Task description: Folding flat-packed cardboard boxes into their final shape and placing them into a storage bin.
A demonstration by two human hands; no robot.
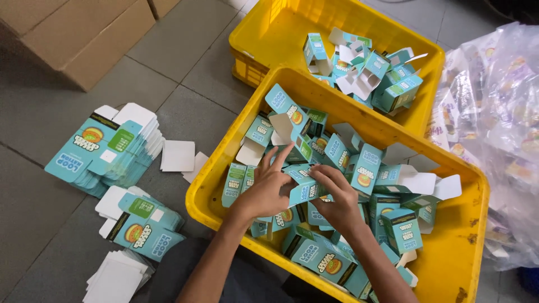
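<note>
Both hands (303, 193) grip a carton (305, 188), seemingly mid-crate (216, 179).

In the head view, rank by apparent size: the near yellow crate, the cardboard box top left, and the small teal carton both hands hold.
1. Near yellow crate, largest.
2. Cardboard box, cut off by the frame and farther away, so unsure.
3. Small teal carton, between left hand and right hand.

Soft even daylight, faint shadows, sharp focus, slight wide-angle edge stretch.
</note>
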